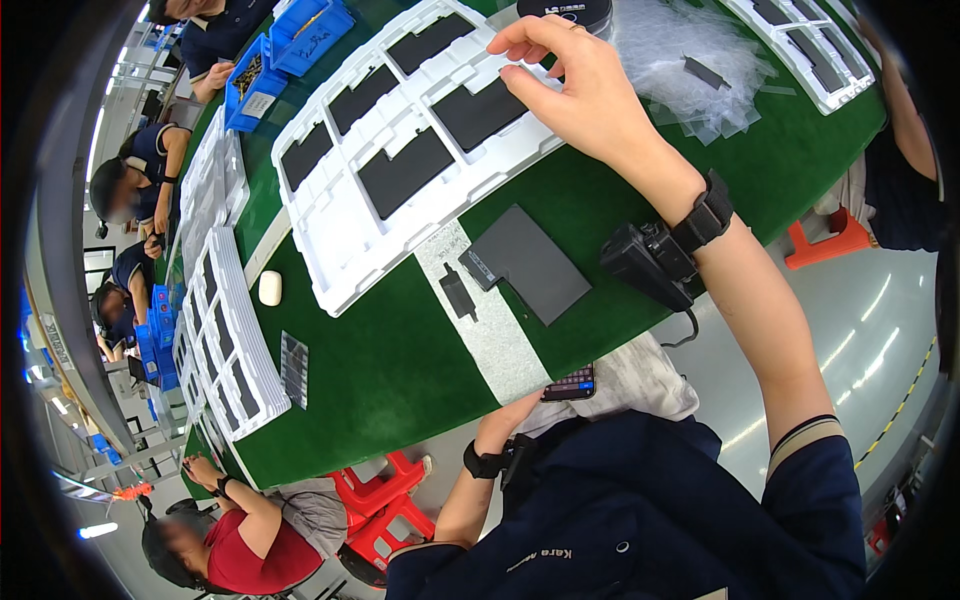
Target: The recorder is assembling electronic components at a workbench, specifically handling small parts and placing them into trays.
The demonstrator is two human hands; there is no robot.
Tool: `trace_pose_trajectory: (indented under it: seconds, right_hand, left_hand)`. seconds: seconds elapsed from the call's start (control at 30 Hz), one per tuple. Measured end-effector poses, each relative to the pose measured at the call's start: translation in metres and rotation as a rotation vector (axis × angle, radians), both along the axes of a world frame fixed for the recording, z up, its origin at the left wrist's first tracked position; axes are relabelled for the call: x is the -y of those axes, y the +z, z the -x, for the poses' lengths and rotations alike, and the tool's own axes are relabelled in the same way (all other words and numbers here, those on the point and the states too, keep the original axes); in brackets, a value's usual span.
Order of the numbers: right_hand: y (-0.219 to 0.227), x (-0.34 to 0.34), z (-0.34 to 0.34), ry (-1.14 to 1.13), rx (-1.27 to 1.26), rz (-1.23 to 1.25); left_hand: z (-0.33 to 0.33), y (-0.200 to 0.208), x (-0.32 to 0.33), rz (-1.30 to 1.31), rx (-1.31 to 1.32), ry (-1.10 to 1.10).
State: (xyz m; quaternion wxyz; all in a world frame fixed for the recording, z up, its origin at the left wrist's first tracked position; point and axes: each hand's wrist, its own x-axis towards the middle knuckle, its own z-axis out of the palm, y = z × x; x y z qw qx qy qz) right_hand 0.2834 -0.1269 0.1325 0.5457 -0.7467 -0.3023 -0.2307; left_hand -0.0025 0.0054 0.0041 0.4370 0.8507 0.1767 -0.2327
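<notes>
Right hand (580, 95) held over white tray (335, 235), fingers parted, nothing pinched. Nearest black plate (478, 115) seated in tray; judged light, stiff, best taken by edges. Phone (572, 384) seen beside left hand (512, 414); its fingers hidden, grip cannot be told.

The widest open lane on the bench (385, 400) runs along its near edge, left of the pale strip (505, 360), up to the stacked trays (250, 350) by the left end. A small white rounded object (270, 288) stands at that lane's far side. Right of the strip, the flat dark pack (545, 265) blocks the way from the near edge to the white tray (335, 240). The right hand (575, 90) covers the tray's right corner; just beside it, clear film (670, 60) crowds the surface, with bare green toward the near edge.
</notes>
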Motion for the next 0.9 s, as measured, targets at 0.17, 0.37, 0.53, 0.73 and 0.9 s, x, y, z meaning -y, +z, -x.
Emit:
trace_pose_trajectory:
  seconds: [0.17,0.37,0.53,0.73,0.9]
  right_hand:
    - [-0.0005,0.0000,-0.0002,-0.001,0.011,-0.001]
    - [0.0002,-0.0001,0.0002,0.000,-0.001,0.012]
    - [-0.0007,0.0001,-0.0003,-0.001,0.009,0.005]
    - [-0.0002,-0.0002,-0.0006,0.003,0.012,0.005]
    - [-0.0012,-0.0008,-0.0010,0.002,0.016,0.001]
  left_hand:
    - [0.0016,-0.0006,-0.0003,-0.015,0.065,-0.005]
    - [0.0019,-0.0026,-0.0003,-0.043,0.017,0.004]
    - [0.0024,-0.0061,0.0002,-0.037,0.050,0.007]
    - [0.0019,-0.0054,-0.0010,-0.042,0.046,0.001]
    - [0.0021,-0.0067,-0.0016,0.004,-0.003,0.037]
